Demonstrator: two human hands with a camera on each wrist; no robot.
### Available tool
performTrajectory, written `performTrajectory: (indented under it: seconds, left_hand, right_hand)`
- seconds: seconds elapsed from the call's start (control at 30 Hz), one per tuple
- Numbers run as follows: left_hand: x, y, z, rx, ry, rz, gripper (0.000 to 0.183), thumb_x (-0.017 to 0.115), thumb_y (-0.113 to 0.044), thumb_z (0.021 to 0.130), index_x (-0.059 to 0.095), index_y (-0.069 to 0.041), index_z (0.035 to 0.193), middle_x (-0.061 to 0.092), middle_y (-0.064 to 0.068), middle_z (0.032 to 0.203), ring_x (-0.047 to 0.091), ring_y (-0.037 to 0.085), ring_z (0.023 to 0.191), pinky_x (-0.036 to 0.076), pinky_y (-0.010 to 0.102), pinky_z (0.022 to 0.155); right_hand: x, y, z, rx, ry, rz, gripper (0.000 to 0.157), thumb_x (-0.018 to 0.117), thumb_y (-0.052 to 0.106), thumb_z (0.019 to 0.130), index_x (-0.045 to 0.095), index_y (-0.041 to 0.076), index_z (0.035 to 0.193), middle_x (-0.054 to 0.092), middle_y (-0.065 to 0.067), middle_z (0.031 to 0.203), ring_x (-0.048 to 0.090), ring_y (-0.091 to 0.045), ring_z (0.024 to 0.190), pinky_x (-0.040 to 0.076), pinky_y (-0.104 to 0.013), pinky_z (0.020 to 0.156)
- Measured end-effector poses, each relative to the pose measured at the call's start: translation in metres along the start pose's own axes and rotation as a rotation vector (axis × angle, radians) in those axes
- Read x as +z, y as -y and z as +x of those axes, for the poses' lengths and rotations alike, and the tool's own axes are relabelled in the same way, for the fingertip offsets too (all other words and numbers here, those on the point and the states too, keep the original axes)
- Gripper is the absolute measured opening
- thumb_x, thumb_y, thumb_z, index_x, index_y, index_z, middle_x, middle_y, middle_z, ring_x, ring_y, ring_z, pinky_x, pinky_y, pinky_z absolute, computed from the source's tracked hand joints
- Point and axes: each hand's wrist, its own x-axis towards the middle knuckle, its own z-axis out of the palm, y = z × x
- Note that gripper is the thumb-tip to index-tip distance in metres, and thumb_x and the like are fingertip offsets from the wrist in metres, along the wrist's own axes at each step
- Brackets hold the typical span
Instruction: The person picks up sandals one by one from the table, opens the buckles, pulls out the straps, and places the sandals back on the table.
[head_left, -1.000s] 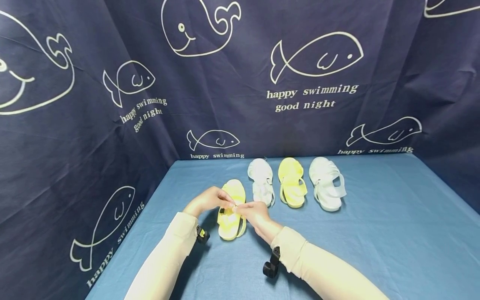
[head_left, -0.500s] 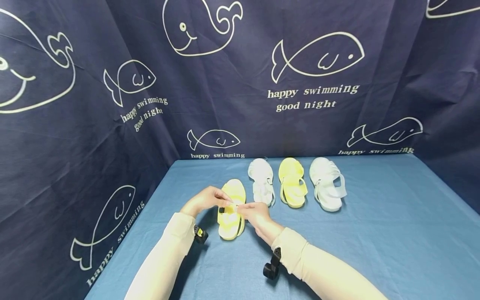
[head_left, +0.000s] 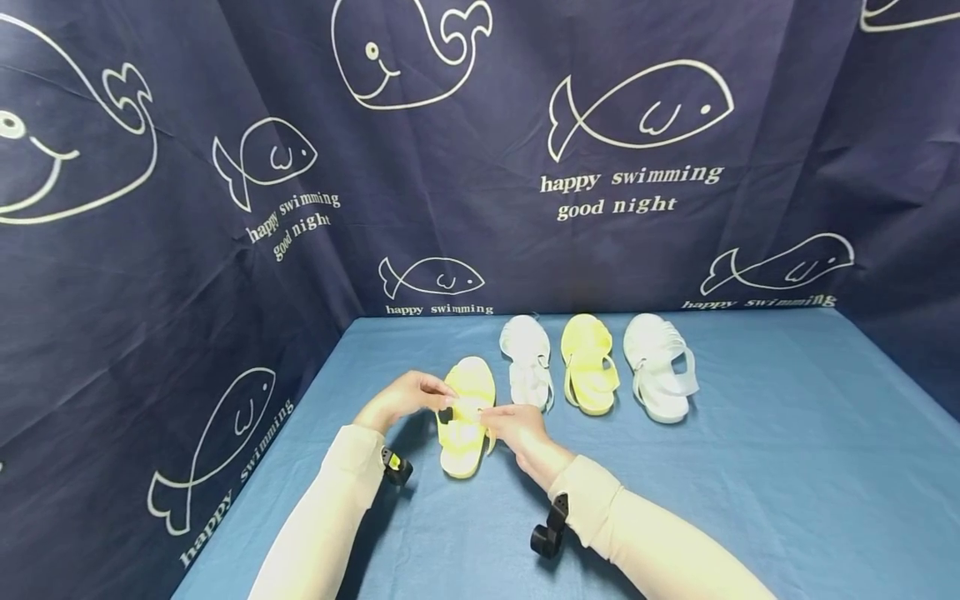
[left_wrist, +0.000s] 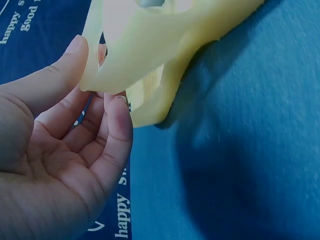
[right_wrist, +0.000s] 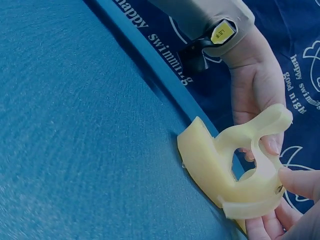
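Observation:
A pale yellow sandal point(head_left: 468, 383) lies toe-away on the blue cloth, between both hands. My left hand point(head_left: 401, 400) is at its left side; in the left wrist view its thumb and curled fingers pinch the edge of a sandal strap point(left_wrist: 142, 55). From the right, my right hand point(head_left: 521, 429) pinches the other side of the upper, thumb on top and fingers beneath. A small dark fitting point(right_wrist: 279, 189) shows beside the right thumb. The curved strap point(right_wrist: 265, 124) stands raised over the sole in the right wrist view, hiding part of the left fingers.
To the right stand a white sandal point(head_left: 525, 342), a yellow sandal point(head_left: 585, 337) and another white sandal point(head_left: 648, 342) in a row near the back edge. A navy curtain point(head_left: 480, 200) with fish and whale drawings rises behind and at the left.
The fingertips, which met over the sandal's upper, have drawn apart. My left hand has moved left to the sandal's edge; my right hand has shifted slightly right.

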Motion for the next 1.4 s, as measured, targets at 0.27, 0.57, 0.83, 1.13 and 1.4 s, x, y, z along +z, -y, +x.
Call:
performTrajectory:
  seconds: [0.27,0.57,0.83,1.13,1.4]
  left_hand:
    - [0.0005,0.0018,-0.0035,-0.021,-0.012,-0.042,0.024,0.072,-0.011,0.085,0.072,0.002,0.105,0.073,0.015,0.093,0.064,0.011,0.078,0.052,0.03,0.086]
    - [-0.003,0.0003,-0.0084,0.012,-0.015,-0.017,0.021,0.072,-0.012,0.084,0.074,-0.002,0.103,0.074,0.004,0.089,0.064,0.01,0.081,0.052,0.03,0.086]
    - [-0.0022,0.0026,-0.0066,-0.034,-0.064,-0.001,0.024,0.073,-0.011,0.085,0.072,0.002,0.105,0.074,0.007,0.092,0.063,0.009,0.079,0.053,0.031,0.084]
    - [-0.0025,0.0064,-0.007,-0.048,-0.086,-0.005,0.023,0.073,-0.011,0.085,0.073,0.0,0.105,0.073,0.004,0.091,0.062,0.011,0.079,0.054,0.035,0.083]
    - [-0.002,0.0044,-0.0029,-0.047,-0.087,-0.053,0.025,0.072,-0.014,0.087,0.071,0.0,0.108,0.073,0.006,0.095,0.063,0.01,0.08,0.055,0.031,0.079]
  right_hand:
    - [0.0002,-0.0016,-0.0009,-0.01,0.0,-0.018,0.022,0.072,0.008,0.083,0.073,-0.005,0.101,0.073,-0.016,0.098,0.064,-0.012,0.078,0.054,-0.03,0.078]
    - [0.0008,-0.0009,-0.0023,-0.019,0.008,-0.008,0.022,0.071,0.006,0.083,0.072,-0.007,0.101,0.073,-0.016,0.097,0.064,-0.012,0.076,0.054,-0.028,0.075]
    - [0.0004,-0.0032,0.0009,-0.024,-0.003,0.004,0.023,0.072,0.006,0.082,0.072,-0.007,0.1,0.073,-0.016,0.097,0.061,-0.011,0.073,0.053,-0.027,0.074]
    - [-0.0002,-0.003,-0.0004,-0.026,0.002,0.015,0.023,0.072,0.007,0.082,0.072,-0.007,0.101,0.073,-0.016,0.097,0.061,-0.011,0.073,0.053,-0.028,0.075]
    - [0.0002,-0.0013,-0.0011,-0.016,0.014,0.009,0.023,0.071,0.006,0.083,0.072,-0.007,0.102,0.072,-0.017,0.103,0.063,-0.012,0.076,0.054,-0.03,0.077]
